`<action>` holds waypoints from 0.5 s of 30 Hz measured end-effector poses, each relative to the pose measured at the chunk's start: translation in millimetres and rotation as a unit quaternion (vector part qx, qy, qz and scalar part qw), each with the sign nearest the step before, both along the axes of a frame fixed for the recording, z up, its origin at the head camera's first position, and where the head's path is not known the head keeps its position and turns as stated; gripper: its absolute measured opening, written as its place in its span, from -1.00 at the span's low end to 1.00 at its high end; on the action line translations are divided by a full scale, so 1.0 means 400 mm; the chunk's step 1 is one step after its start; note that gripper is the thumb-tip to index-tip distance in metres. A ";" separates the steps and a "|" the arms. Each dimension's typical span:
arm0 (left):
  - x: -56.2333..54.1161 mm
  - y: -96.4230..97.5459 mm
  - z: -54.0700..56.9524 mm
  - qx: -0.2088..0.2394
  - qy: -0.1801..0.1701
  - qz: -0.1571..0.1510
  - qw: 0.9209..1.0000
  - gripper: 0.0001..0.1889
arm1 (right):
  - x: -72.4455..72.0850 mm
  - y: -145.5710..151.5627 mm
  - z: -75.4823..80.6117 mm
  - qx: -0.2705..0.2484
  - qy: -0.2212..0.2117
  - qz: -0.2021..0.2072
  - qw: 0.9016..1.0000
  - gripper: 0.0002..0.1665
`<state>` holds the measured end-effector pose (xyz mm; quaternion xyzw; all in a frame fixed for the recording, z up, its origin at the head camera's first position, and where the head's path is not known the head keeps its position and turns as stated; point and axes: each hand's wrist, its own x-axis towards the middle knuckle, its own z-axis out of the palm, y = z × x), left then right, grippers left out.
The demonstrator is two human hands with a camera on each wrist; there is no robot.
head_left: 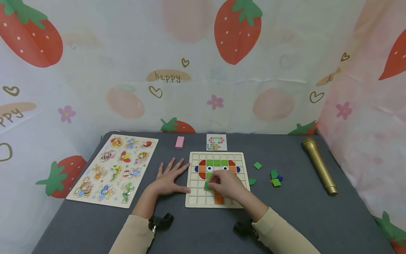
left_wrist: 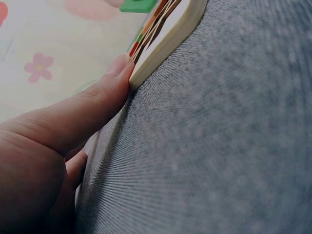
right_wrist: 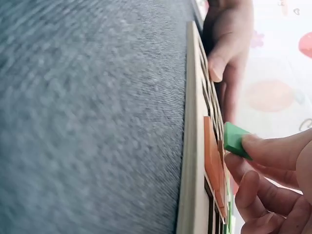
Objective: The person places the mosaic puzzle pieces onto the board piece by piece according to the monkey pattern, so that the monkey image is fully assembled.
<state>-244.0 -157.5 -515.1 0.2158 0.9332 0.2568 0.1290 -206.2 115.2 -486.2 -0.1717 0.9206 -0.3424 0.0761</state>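
A wooden grid board lies on the table, partly filled with red, green, orange, blue and eye-marked tiles. Between thumb and fingertips my right hand pinches a green square tile, held close over the board's lower middle. Orange tiles sit in the grid just below that hand, which hides part of the pattern. My left hand lies with fingers spread at the board's left side, its thumb touching the board's edge. Behind the board is a small card printed with a coloured tile picture.
Right of the board lie a green square, a green rounded piece and a small pile of tiles. A gold microphone lies farther right. On the left is an insect picture board; a pink block sits at the back.
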 end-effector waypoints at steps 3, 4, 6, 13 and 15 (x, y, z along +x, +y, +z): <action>0.000 -0.002 -0.002 0.001 0.003 -0.002 1.000 0.09 | 0.006 -0.004 0.000 0.018 0.003 0.001 1.000 -0.91; 0.000 -0.002 -0.002 0.001 0.004 -0.003 1.000 0.09 | 0.007 -0.005 0.000 0.022 0.003 0.001 1.000 -0.91; 0.000 -0.001 -0.002 0.002 0.004 -0.003 1.000 0.09 | 0.011 -0.003 0.002 0.027 0.005 0.004 1.000 -0.90; -0.001 -0.001 0.000 -0.001 -0.001 -0.001 1.000 0.10 | 0.016 0.003 0.005 0.033 0.005 0.016 0.999 -0.90; -0.002 -0.001 0.000 -0.003 -0.002 0.000 1.000 0.10 | 0.016 0.002 0.004 0.039 0.005 0.021 0.999 -0.90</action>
